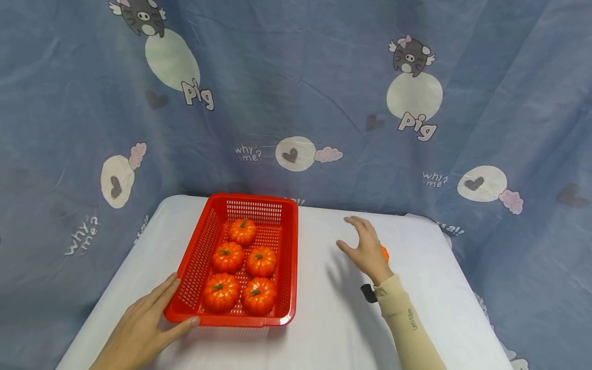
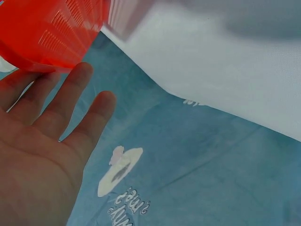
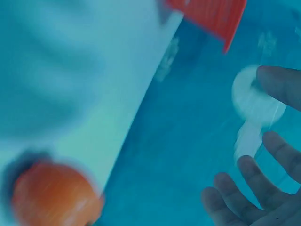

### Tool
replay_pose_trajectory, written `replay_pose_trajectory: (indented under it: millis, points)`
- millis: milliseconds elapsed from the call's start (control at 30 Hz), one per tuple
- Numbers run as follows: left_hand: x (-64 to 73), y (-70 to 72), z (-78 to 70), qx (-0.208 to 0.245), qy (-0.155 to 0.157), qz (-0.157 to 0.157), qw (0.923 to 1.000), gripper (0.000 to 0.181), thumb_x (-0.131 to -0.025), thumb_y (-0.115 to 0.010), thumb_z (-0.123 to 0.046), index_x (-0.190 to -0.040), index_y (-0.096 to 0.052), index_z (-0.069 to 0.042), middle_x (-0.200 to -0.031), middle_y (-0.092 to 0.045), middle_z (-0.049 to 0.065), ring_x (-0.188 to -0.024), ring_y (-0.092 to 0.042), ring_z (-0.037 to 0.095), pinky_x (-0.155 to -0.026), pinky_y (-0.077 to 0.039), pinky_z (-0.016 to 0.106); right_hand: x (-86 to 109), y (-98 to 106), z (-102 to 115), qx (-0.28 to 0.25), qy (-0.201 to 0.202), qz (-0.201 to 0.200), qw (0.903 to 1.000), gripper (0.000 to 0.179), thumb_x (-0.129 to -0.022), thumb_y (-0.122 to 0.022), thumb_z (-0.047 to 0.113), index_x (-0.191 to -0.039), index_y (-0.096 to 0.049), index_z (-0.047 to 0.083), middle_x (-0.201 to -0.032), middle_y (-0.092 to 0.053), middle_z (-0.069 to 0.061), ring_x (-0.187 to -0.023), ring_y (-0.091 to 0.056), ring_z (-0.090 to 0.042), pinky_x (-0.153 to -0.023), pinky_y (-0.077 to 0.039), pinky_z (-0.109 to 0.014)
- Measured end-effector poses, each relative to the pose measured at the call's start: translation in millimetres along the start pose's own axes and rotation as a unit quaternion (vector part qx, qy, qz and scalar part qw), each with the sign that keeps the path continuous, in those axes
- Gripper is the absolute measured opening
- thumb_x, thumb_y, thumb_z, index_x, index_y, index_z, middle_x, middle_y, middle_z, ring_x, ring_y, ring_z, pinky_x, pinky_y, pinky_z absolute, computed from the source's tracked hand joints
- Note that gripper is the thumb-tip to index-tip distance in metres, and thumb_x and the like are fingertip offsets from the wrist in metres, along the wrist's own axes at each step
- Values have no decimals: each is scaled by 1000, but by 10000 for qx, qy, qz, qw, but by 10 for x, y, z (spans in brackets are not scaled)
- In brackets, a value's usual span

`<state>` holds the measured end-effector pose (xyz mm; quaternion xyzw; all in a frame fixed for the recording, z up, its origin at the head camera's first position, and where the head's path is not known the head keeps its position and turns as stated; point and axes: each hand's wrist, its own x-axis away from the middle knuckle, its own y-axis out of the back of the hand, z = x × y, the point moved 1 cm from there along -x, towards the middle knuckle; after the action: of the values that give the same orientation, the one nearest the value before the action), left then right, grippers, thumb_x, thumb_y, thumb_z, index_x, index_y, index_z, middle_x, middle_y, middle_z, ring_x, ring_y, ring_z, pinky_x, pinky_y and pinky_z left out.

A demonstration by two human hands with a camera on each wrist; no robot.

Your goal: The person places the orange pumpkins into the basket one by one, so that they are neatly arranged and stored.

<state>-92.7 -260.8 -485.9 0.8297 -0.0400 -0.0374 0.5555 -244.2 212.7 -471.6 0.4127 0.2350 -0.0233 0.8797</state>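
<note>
A red plastic basket (image 1: 292,262) with slotted walls stands on the white table, with several small orange pumpkins (image 1: 261,262) inside. At its near left corner is my left hand (image 1: 141,326), thumb at the front rim and straight fingers along the left side. The left wrist view shows those fingers (image 2: 70,96) reaching up to the red wall. My right hand (image 1: 368,254) is raised over the table, right of the basket, fingers spread and holding nothing. Another orange pumpkin (image 3: 54,195), blurred in the right wrist view, lies on the table, mostly hidden behind this hand in the head view.
The white table (image 1: 324,318) ends against a blue curtain (image 1: 296,92) printed with cartoon pigs, which hangs behind it and at both sides. A small black object (image 1: 368,293) shows beside my right wrist, at the sleeve's cuff.
</note>
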Motion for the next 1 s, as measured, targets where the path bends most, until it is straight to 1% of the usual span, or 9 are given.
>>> replay_pose_trajectory:
  millis: [100,167,233,333,400,467,533,833,1000]
  points:
    - [-8,11,-4,-5,46,67,10000,112,-83,-59,-79,-154,-36,4,-157,-36,25,-133,-40,50,-104,-31,76,99,142,-227,7,-408,-198,9990,68,-84,-85,17,-143,-53,5,-143,-50,-21,-134,-45,-38,-113,-36,-54]
    - [-8,14,-8,-8,71,85,9999,113,-83,-58,-80,-154,-36,4,-157,-36,24,-134,-40,50,-105,-31,76,160,220,-371,-50,-752,-208,9969,71,-85,-84,17,-146,-49,4,-145,-47,-23,-133,-44,-40,-113,-36,-56]
    - [-8,15,-10,-26,93,104,9999,113,-82,-58,-80,-154,-36,4,-157,-36,25,-134,-40,50,-105,-31,76,223,282,-501,-64,-1127,-103,9936,75,-86,-82,18,-149,-44,2,-147,-44,-25,-134,-42,-43,-113,-35,-58]
    - [-6,15,-21,-28,135,122,9998,114,-81,-57,-82,-154,-36,4,-157,-36,25,-133,-40,50,-105,-30,76,321,348,-651,-44,-1661,182,9859,79,-89,-79,22,-152,-37,-1,-150,-39,-29,-137,-38,-47,-114,-32,-62]
    - [-9,18,-24,-34,158,147,9998,116,-81,-56,-83,-154,-36,4,-157,-36,25,-133,-39,50,-105,-29,77,385,375,-723,0,-1932,361,9805,81,-90,-78,25,-153,-34,-3,-151,-36,-32,-139,-35,-48,-116,-30,-63]
    - [-12,23,-26,-38,165,154,9997,116,-81,-55,-84,-154,-36,4,-157,-36,25,-133,-39,50,-105,-29,77,444,380,-776,38,-2141,502,9755,83,-91,-77,28,-153,-33,-4,-151,-34,-33,-138,-35,-49,-115,-31,-63]
    - [-13,26,-16,-63,140,133,9998,115,-82,-57,-82,-154,-36,4,-157,-36,25,-133,-39,50,-105,-29,76,489,365,-817,53,-2252,576,9726,84,-91,-77,30,-153,-33,-4,-152,-34,-33,-137,-36,-50,-114,-33,-63]
    - [-4,30,-21,-35,78,39,10000,113,-83,-58,-80,-153,-37,5,-157,-37,24,-133,-41,50,-105,-31,75,569,266,-918,-124,-2358,678,9693,81,-89,-78,25,-152,-35,-5,-150,-36,-34,-135,-39,-50,-112,-35,-63]
    - [5,29,-29,-44,40,-2,10000,112,-83,-59,-80,-153,-38,5,-157,-38,24,-132,-42,49,-105,-33,75,598,238,-946,-213,-2328,669,9700,78,-89,-77,22,-150,-37,-7,-146,-40,-34,-133,-42,-48,-110,-38,-62]
